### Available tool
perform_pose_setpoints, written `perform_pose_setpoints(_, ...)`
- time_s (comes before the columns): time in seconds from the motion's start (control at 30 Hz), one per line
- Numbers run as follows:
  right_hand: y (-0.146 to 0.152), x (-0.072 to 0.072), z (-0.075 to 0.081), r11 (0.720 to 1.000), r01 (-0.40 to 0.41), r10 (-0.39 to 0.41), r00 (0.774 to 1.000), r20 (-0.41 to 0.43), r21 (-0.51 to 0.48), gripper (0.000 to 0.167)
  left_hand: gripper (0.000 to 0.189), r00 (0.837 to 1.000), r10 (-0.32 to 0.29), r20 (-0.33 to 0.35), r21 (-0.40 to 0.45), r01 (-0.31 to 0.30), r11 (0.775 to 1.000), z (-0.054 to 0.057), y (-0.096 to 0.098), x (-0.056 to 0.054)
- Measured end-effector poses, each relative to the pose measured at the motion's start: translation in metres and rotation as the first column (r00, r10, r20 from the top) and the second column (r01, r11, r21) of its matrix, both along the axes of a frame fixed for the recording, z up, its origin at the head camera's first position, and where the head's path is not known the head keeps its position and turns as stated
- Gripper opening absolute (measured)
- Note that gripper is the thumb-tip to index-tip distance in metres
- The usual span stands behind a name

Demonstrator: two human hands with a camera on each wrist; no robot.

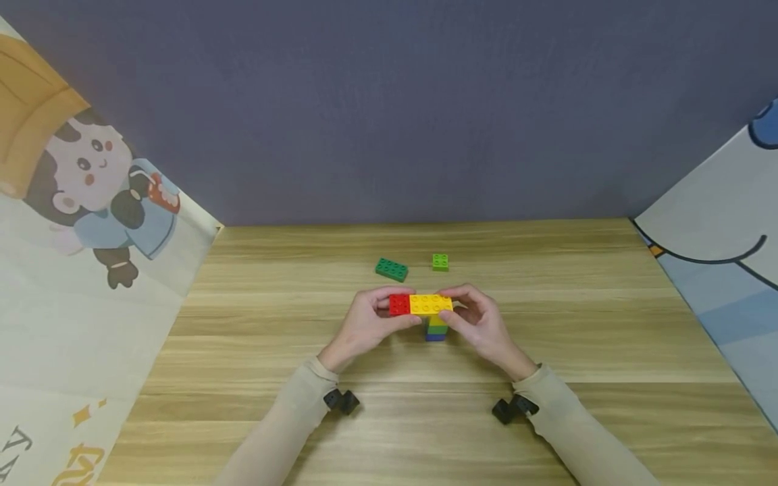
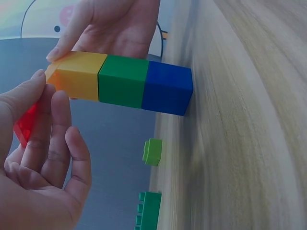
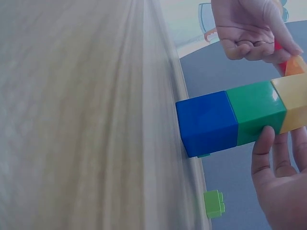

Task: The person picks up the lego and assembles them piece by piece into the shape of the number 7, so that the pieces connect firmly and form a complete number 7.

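A small tower stands on the table, with a blue block at the bottom, a green block above it and a yellow block higher up. Across its top lies a long yellow brick, reaching out to the left. Flush with its left end is a red brick; how the two join is hidden. My left hand pinches the red brick between thumb and fingers, the thumb reaching along the yellow one. My right hand grips the yellow brick's right end, a fingertip by the green block in the right wrist view.
Behind the tower lie a dark green brick and a smaller lime green brick. The wooden table meets a dark blue-grey wall at the back. Printed panels with cartoon figures border both sides.
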State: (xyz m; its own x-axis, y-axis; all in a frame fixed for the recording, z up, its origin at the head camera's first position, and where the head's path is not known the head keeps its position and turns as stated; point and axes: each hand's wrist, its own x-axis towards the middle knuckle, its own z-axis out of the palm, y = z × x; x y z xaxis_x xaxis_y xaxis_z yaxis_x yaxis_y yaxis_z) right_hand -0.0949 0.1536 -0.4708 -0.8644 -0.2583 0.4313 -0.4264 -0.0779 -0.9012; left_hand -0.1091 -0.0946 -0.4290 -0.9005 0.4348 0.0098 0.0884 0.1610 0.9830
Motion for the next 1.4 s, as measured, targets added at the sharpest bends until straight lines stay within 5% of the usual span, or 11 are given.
perform_pose_setpoints(0.87,0.0,0.0,0.004,1.0,0.0,0.0,1.0,0.0,0.01,0.027,0.047,0.999,0.015,0.044,0.0,-0.015,1.0,0.007,0.0,0.005)
perform_pose_setpoints(1.4,0.004,0.003,0.019,0.985,0.003,-0.022,0.994,0.109,0.171,0.032,0.045,1.0,0.016,0.015,-0.029,-0.015,0.999,0.005,-0.001,0.004)
